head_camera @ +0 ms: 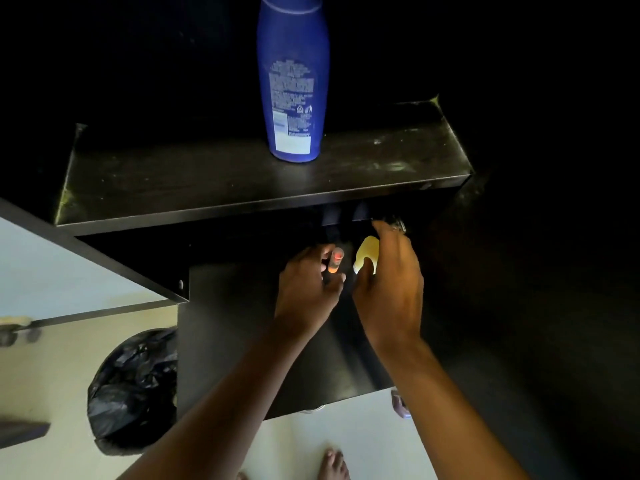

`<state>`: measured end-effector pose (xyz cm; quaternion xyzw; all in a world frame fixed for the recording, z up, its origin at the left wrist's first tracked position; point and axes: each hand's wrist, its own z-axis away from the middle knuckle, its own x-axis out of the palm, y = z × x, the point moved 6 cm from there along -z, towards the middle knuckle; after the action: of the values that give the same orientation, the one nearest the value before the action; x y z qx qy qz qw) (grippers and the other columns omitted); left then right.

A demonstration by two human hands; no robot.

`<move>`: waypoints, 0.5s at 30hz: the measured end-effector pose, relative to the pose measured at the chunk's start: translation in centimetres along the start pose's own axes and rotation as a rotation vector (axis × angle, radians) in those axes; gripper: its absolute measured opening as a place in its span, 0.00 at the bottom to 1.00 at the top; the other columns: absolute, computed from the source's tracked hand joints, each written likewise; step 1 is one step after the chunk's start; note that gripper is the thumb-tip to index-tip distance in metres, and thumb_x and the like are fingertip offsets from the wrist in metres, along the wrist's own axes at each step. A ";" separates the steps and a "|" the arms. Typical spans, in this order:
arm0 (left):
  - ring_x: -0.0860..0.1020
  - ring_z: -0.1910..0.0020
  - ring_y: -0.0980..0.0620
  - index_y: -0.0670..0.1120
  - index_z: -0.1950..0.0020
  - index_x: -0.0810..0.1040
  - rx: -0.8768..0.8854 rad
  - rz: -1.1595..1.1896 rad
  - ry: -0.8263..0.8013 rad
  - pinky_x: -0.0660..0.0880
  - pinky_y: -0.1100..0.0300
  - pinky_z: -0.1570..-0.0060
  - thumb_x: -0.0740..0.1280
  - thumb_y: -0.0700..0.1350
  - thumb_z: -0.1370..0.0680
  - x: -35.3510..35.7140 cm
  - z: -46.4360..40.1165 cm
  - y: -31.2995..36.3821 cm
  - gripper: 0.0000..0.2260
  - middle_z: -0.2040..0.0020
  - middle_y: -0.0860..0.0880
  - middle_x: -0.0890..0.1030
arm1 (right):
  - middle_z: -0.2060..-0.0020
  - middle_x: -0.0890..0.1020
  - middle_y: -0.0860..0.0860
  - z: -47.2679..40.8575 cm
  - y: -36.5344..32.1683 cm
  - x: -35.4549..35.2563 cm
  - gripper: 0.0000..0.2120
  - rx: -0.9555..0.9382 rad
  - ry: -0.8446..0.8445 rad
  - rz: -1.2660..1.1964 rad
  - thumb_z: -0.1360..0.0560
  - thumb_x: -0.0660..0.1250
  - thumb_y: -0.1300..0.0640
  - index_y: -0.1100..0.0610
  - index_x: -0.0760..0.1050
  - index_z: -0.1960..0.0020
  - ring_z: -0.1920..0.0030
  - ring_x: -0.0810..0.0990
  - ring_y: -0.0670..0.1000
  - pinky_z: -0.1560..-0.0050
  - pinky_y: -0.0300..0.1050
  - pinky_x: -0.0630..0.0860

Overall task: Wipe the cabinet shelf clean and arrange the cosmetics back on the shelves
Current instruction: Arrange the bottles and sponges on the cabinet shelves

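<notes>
Orange tube [336,260]: we hold it in our left hand [308,292], grip closed round its body, at the lower shelf's mouth.
Yellow bottle [366,254]: at 3 o'clock of the tube, our right hand [389,289] wrapped round it.
Handling: we judge both light, stiff, a little slick; take them mid-body.
Blue bottle [292,84]: upright at 12 o'clock on the upper shelf [173,181].
</notes>
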<state>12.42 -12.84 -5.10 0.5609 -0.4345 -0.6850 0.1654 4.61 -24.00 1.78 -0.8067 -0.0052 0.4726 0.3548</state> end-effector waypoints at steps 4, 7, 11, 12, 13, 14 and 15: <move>0.82 0.53 0.57 0.50 0.46 0.82 0.009 -0.052 0.025 0.81 0.58 0.52 0.74 0.49 0.24 0.7 0.1 -0.4 0.09 0.52 0.54 0.84 | 0.36 0.80 0.55 0.0 0.2 0.6 0.29 0.014 -0.023 0.000 0.27 0.74 0.66 0.58 0.72 0.28 0.36 0.80 0.58 0.37 0.48 0.76; 0.83 0.54 0.58 0.50 0.49 0.83 0.008 -0.083 0.035 0.76 0.67 0.55 0.73 0.49 0.23 0.7 -0.2 -0.5 0.05 0.53 0.54 0.85 | 0.40 0.83 0.56 -0.2 0.4 1.1 0.27 0.015 -0.013 -0.011 0.27 0.73 0.67 0.57 0.73 0.30 0.42 0.83 0.59 0.43 0.54 0.81; 0.82 0.57 0.60 0.50 0.51 0.83 -0.005 -0.077 0.058 0.75 0.70 0.57 0.72 0.49 0.22 -0.1 -0.5 -0.8 0.03 0.55 0.55 0.85 | 0.48 0.85 0.54 -0.2 1.1 1.6 0.21 0.055 0.038 -0.044 0.24 0.73 0.65 0.55 0.75 0.33 0.51 0.84 0.55 0.52 0.51 0.83; 0.82 0.57 0.60 0.50 0.51 0.83 -0.014 -0.081 0.071 0.76 0.68 0.56 0.71 0.49 0.22 -0.5 -0.6 -1.1 0.04 0.55 0.55 0.85 | 0.48 0.84 0.53 -0.3 1.1 1.8 0.19 0.068 0.043 -0.069 0.23 0.73 0.64 0.55 0.75 0.34 0.51 0.84 0.54 0.51 0.50 0.83; 0.82 0.58 0.61 0.50 0.50 0.83 -0.026 -0.091 0.084 0.77 0.67 0.55 0.71 0.50 0.21 -0.9 -0.6 -1.5 0.04 0.55 0.55 0.85 | 0.48 0.84 0.52 -0.4 1.1 2.0 0.17 0.075 0.041 -0.101 0.23 0.73 0.63 0.54 0.76 0.36 0.50 0.84 0.52 0.51 0.50 0.83; 0.82 0.58 0.61 0.51 0.50 0.83 -0.042 -0.109 0.098 0.77 0.66 0.54 0.70 0.50 0.21 -1.4 -0.8 -2.0 0.05 0.55 0.55 0.85 | 0.48 0.84 0.51 -0.5 0.9 2.3 0.16 0.075 0.037 -0.137 0.23 0.73 0.63 0.54 0.77 0.37 0.50 0.83 0.50 0.52 0.50 0.83; 0.82 0.57 0.61 0.51 0.50 0.82 -0.063 -0.126 0.110 0.79 0.64 0.53 0.70 0.51 0.20 -1.8 -0.9 -2.5 0.05 0.55 0.54 0.85 | 0.48 0.83 0.50 -0.6 0.6 2.6 0.15 0.074 0.034 -0.169 0.24 0.73 0.63 0.55 0.77 0.38 0.51 0.83 0.49 0.53 0.50 0.83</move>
<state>14.50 -10.50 -5.87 0.6186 -0.3669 -0.6754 0.1630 6.29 -23.93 -0.39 -0.7977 -0.0499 0.4270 0.4230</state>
